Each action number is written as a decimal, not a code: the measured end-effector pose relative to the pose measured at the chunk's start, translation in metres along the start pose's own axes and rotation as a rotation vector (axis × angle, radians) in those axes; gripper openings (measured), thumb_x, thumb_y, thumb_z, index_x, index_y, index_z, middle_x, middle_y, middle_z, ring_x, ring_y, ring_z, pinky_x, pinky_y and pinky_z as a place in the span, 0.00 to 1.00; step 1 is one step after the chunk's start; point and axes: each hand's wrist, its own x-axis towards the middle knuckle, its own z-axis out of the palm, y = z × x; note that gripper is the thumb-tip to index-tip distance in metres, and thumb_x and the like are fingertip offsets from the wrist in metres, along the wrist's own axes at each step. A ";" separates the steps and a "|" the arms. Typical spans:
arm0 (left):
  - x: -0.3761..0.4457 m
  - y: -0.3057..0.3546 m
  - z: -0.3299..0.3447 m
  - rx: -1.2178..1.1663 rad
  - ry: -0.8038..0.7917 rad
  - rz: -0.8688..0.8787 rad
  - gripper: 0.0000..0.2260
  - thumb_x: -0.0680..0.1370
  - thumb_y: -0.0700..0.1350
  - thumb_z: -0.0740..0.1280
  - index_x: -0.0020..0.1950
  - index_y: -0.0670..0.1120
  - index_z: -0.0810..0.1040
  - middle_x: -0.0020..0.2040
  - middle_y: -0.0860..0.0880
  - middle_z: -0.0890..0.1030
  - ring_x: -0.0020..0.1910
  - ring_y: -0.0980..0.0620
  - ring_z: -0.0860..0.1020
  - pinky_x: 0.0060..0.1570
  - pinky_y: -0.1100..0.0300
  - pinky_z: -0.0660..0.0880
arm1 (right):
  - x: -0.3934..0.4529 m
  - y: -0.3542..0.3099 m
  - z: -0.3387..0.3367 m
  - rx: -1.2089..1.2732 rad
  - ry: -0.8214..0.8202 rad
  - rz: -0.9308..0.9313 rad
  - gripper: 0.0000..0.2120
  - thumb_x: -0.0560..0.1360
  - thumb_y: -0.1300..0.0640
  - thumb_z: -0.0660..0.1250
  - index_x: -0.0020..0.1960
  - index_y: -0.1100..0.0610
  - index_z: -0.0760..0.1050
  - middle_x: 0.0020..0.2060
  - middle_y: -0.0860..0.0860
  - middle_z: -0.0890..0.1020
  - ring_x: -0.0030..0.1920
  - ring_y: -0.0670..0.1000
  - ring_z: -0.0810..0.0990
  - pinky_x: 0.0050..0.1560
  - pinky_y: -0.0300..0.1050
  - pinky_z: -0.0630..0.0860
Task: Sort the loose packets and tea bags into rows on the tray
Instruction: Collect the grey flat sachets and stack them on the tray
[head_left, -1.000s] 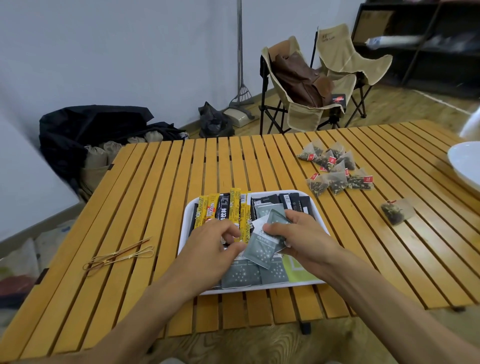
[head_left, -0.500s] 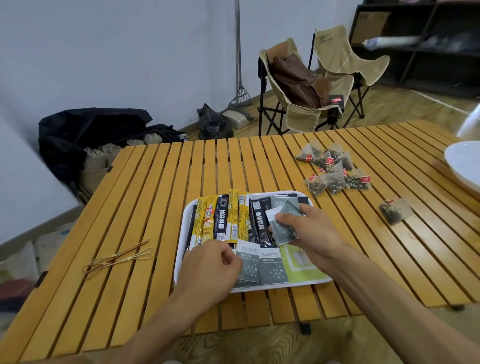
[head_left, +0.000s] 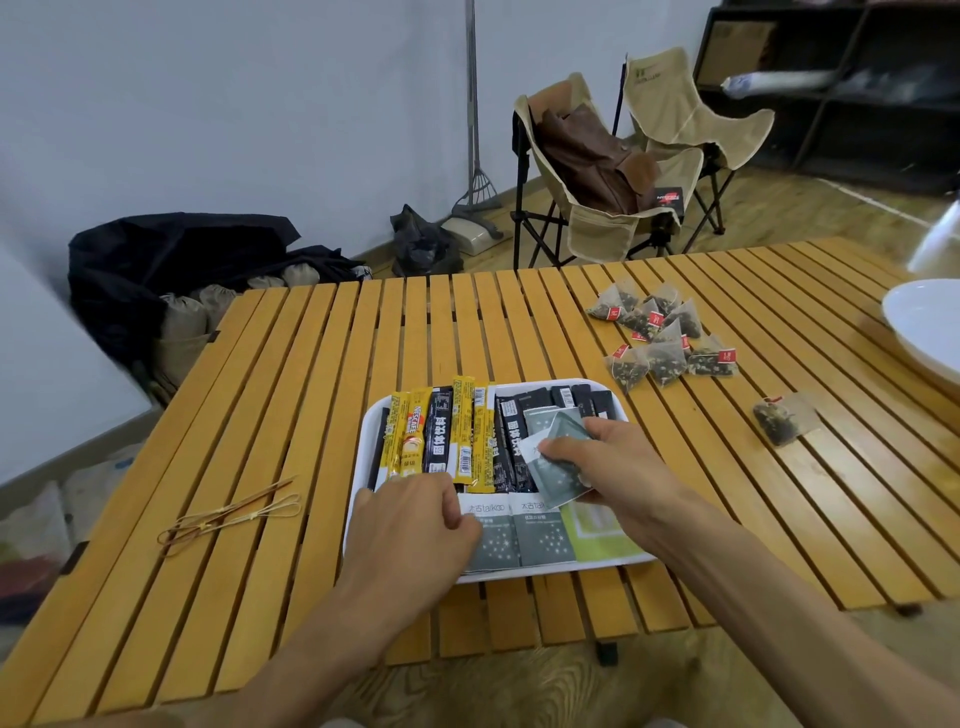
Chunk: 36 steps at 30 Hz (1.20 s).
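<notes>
Two hands work the tray (head_left: 363, 452): right hand (head_left: 618, 467) pinches a light, limp grey packet (head_left: 558, 462) by its edge; left hand (head_left: 415, 525), curled, presses the near row.

Two bare forearms are shown, unsleeved as far as the near frame edge; no glove, ring or watch is worn on the left hand (head_left: 415, 525); the right hand (head_left: 618, 467) is likewise unadorned.
</notes>
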 end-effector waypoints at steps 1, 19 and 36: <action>0.002 0.001 -0.001 -0.076 0.022 0.002 0.11 0.76 0.51 0.68 0.35 0.53 0.73 0.31 0.54 0.76 0.35 0.59 0.74 0.49 0.52 0.73 | -0.001 -0.001 0.001 0.017 -0.037 -0.004 0.07 0.76 0.61 0.73 0.53 0.61 0.81 0.49 0.61 0.86 0.44 0.54 0.85 0.51 0.54 0.83; 0.025 -0.016 -0.041 -0.469 -0.217 -0.184 0.03 0.80 0.45 0.68 0.47 0.50 0.81 0.37 0.50 0.85 0.42 0.55 0.83 0.46 0.56 0.74 | -0.006 0.002 0.004 0.103 -0.086 -0.017 0.08 0.77 0.61 0.73 0.56 0.61 0.81 0.48 0.54 0.83 0.45 0.50 0.83 0.43 0.45 0.85; 0.031 -0.066 -0.055 -0.031 -0.376 -0.215 0.04 0.75 0.44 0.70 0.41 0.50 0.82 0.41 0.55 0.83 0.44 0.57 0.80 0.47 0.53 0.80 | -0.004 0.008 0.006 0.048 -0.098 -0.022 0.04 0.76 0.62 0.73 0.51 0.59 0.83 0.41 0.51 0.85 0.40 0.48 0.85 0.42 0.47 0.85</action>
